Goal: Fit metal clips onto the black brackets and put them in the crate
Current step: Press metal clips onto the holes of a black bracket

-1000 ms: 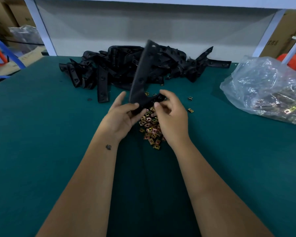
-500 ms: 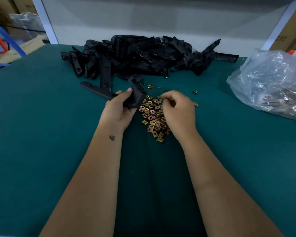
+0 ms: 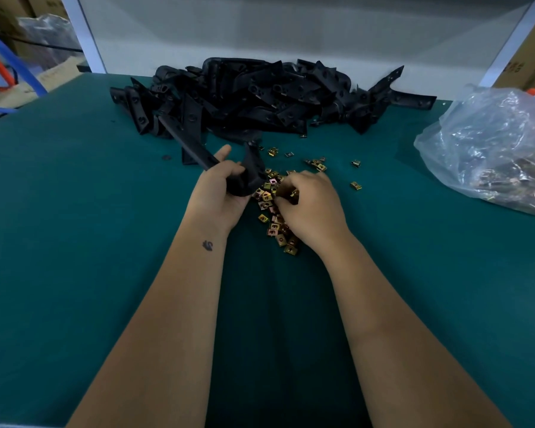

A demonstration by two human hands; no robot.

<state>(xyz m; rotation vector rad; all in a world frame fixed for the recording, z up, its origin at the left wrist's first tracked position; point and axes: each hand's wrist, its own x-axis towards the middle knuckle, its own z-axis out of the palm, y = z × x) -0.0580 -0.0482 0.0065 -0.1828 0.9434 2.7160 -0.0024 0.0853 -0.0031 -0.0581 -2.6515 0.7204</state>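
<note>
Head view: my left hand (image 3: 220, 193) grips a black bracket (image 3: 198, 156), its long arm slanting far-left. My right hand (image 3: 309, 205) curls into the clip pile (image 3: 274, 208), pinching a clip. Bracket heap (image 3: 260, 94) lies far; no crate visible.

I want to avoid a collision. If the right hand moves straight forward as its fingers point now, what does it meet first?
Probably the black plastic bracket gripped by the left hand: the right hand, fingers curled over the loose brass-coloured metal clips, points up-left towards it. Depth is uncertain.
</note>
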